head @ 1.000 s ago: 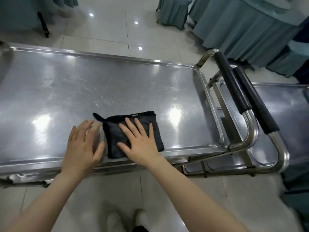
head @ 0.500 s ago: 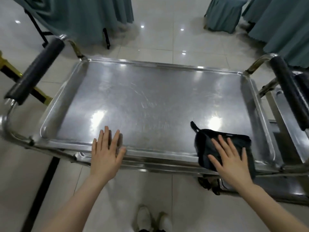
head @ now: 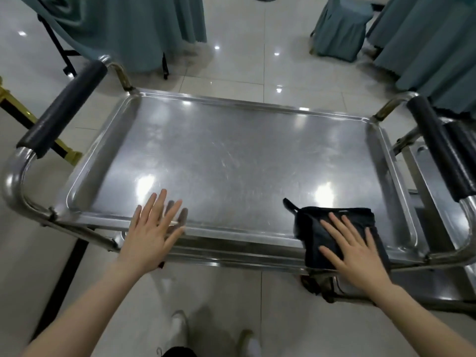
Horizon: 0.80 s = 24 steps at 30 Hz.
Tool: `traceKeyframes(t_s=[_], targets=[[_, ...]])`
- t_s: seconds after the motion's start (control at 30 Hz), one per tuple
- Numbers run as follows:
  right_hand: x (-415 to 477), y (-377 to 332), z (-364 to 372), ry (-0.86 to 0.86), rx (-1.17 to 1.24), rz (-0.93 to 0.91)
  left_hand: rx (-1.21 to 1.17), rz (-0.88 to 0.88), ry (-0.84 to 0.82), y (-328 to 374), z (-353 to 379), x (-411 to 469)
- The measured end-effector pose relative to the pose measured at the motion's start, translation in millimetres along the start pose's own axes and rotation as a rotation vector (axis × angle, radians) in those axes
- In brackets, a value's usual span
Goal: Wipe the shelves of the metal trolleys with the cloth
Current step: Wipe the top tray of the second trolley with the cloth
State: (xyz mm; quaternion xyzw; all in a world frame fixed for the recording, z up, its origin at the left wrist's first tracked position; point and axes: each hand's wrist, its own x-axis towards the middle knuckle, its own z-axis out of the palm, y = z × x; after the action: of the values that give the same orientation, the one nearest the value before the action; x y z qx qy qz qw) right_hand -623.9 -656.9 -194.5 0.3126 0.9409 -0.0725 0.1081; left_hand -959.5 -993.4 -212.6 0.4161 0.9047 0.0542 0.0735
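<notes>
The metal trolley's top shelf fills the middle of the head view, shiny and scratched. A folded black cloth lies at its near right corner, a small loop sticking out at its upper left. My right hand lies flat on the cloth with straight, spread fingers. My left hand rests flat on the shelf's near rim, left of centre, fingers straight and a little blurred.
Black padded handles stand at the trolley's left end and right end. A second metal trolley butts against the right side. Teal-draped tables and chairs stand behind on the glossy tiled floor. My shoes show below.
The cloth under my right hand has gone from the shelf's middle to its near right corner. My left hand has stayed on the near rim. The view swung left, showing the left handle.
</notes>
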Motion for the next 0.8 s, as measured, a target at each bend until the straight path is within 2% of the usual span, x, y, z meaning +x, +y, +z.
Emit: traceKeyframes(t_s=[0.1,0.27,0.33,0.4,0.5,0.57,0.67,0.73,0.8], targets=[[2.4,-32.9,1.3,-0.015,-0.005,0.119,0.069,-0.022,-0.019,-40.8,-8.0,3.6],[57.8,-218.7,15.9,0.078,0.01,-0.166,-0.037,-0.054,-0.017,-50.8,-3.0,-1.1],[80.7,-291.9,17.3,0.049,0.035,-0.266,-0.123,-0.016,-0.029,-55.8,-6.6,-4.0],[88.3,-324.1,16.5,0.045,0.045,-0.311,-0.196,0.019,-0.015,-71.6,-13.1,-4.9],[63.7,-294.0,18.0,0.108,0.003,-0.298,-0.064,0.102,-0.018,-111.4,-24.3,-2.4],[38.5,-249.1,18.9,0.113,-0.034,-0.164,0.009,0.12,-0.07,-136.1,-29.2,0.1],[12.5,-191.8,14.8,0.049,-0.002,0.132,0.001,0.092,-0.084,-147.8,-25.0,0.7],[8.3,-187.8,14.1,0.045,0.055,0.265,0.005,0.096,-0.051,-146.7,-20.4,1.6],[15.9,-220.0,15.3,0.038,0.065,0.254,-0.005,0.11,-0.03,-147.3,-19.1,2.4]])
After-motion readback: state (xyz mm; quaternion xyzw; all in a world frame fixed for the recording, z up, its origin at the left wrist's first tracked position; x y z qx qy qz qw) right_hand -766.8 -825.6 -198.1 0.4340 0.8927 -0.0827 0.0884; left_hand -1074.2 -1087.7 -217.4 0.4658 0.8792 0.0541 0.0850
